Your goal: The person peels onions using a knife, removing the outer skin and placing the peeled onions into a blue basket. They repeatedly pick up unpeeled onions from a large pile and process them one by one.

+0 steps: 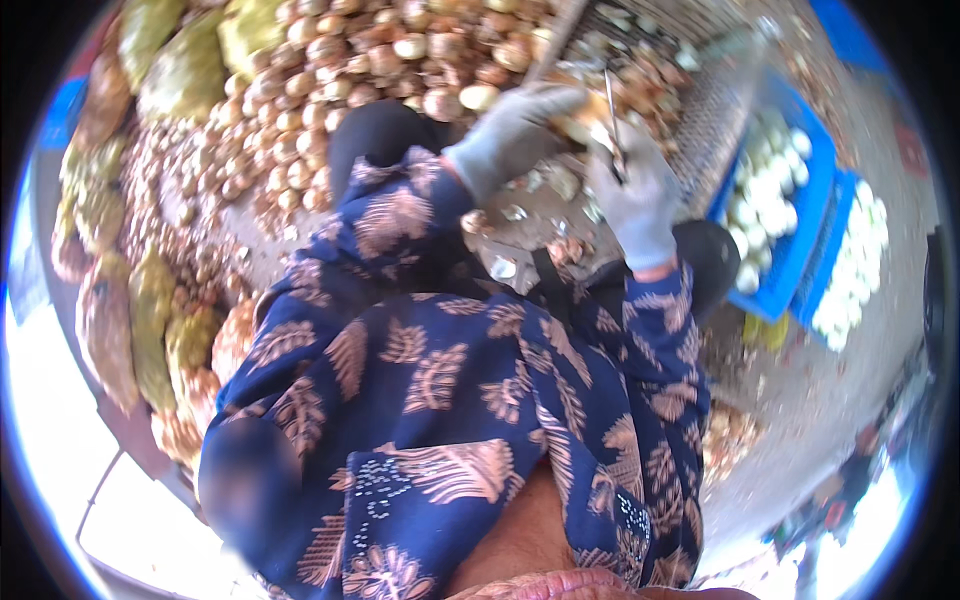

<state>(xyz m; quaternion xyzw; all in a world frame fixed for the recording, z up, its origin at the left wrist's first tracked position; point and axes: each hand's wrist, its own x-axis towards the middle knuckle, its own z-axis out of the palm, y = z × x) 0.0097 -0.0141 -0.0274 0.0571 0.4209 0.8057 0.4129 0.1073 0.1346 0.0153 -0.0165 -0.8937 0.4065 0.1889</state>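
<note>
In front of me, at the upper middle, my two hands are close together in pale grey work gloves. My left hand (517, 135) is closed around an onion (583, 111) with brownish skin, partly covered by the fingers and blurred. My right hand (634, 180) grips a knife (612, 109); its thin blade points away from me, beside the onion, and whether it touches the onion I cannot tell. Loose skins and scraps (559, 180) lie below the hands. Beyond them, unpeeled onions (442, 52) are heaped.
On the right, blue crates (814, 217) hold peeled white onions (765, 202). A slatted crate (712, 139) with onion skins (660, 82) stands beside my right hand. Filled sacks (184, 75) line the left, around small onions (172, 172) on the floor. My knees flank the scraps.
</note>
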